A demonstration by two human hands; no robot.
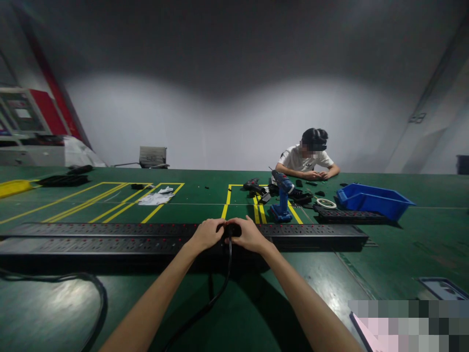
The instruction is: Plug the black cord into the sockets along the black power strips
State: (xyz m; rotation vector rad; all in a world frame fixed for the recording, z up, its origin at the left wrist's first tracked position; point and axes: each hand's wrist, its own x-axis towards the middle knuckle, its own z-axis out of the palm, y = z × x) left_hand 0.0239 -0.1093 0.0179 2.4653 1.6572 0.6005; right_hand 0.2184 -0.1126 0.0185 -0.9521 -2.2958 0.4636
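Observation:
Two long black power strips lie side by side across the green table; the rear power strip (318,237) reaches further right than the front power strip (95,247). Over them, near the middle, my left hand (208,234) and my right hand (252,235) meet with closed fingers around a black plug (231,229). Its black cable (229,266) hangs down toward me and curves off to the lower left. My fingers partly hide the plug, so I cannot tell how far it sits in a socket.
Beyond the strips stand a blue cordless drill (282,195), a second power tool (256,187), a tape roll (326,203) and a blue bin (373,199). A plastic bag (157,196) lies left. Another thick cable (100,298) loops near me. A person (308,159) sits across the table.

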